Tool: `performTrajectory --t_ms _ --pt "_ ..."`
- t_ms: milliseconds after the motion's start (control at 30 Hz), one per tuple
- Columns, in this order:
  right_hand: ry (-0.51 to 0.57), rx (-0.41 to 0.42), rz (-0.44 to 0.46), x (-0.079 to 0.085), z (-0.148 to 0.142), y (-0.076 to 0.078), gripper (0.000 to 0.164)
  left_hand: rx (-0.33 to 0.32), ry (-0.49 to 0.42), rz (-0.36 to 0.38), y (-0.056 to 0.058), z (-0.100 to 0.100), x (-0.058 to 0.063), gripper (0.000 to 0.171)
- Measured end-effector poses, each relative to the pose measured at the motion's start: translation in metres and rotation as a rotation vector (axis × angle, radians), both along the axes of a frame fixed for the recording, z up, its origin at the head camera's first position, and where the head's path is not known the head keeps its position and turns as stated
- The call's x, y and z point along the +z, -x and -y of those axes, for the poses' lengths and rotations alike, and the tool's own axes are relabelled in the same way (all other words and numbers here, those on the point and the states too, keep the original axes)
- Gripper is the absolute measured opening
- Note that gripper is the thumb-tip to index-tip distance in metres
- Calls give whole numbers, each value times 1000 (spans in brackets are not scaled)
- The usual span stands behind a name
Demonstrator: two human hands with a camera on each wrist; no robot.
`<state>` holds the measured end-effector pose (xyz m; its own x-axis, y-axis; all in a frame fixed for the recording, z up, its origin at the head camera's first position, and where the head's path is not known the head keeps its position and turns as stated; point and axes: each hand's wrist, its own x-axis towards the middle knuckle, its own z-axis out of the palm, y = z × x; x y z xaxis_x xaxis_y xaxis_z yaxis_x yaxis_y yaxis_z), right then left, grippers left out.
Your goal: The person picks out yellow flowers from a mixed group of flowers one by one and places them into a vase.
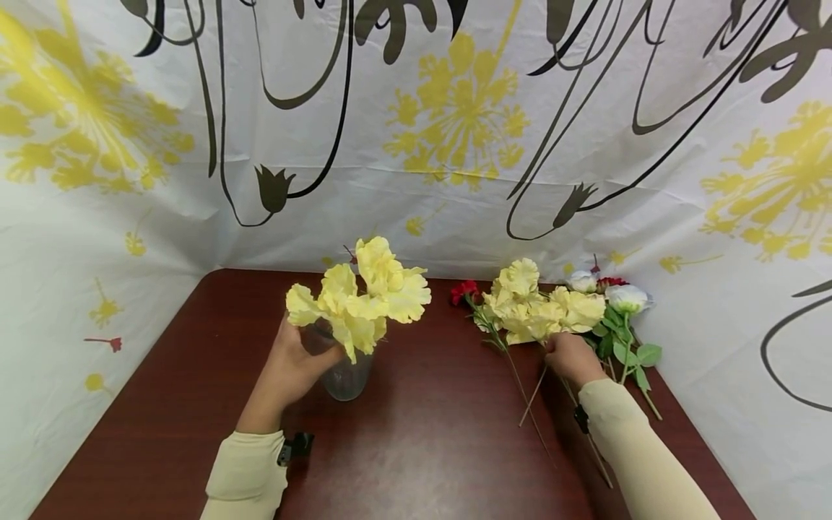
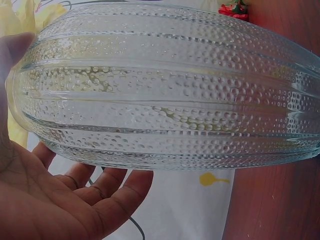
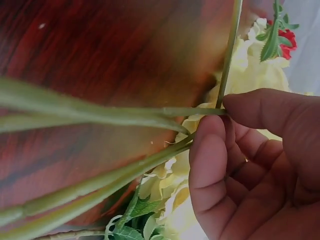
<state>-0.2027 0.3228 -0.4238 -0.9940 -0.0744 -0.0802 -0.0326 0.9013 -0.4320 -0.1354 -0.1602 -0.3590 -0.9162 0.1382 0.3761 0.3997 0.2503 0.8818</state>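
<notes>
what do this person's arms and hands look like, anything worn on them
The left hand and right hand wear no gloves, leaving the fingers bare. The left sleeve and right sleeve are plain pale cream. A small black device sits at the left cuff, and another dark one at the right.

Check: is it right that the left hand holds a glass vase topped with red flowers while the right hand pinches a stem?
No: the flowers topping the glass vase are yellow, not red, as the head view shows. The rest is right.
</notes>
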Motion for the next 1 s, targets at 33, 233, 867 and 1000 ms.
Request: performTrajectory --t_ms 33,233,867,1000 --pt "-2 1 -7 0 0 0 37 1 1 2 2 1 -3 69" --pt "22 -7 -22 7 1 1 37 8 9 -2 17 6 -26 72" --pt "120 -82 -354 35 23 -6 29 12 38 -14 20 7 -30 75" --pt "191 -135 -399 40 29 -9 32 14 40 -15 21 8 -33 75"
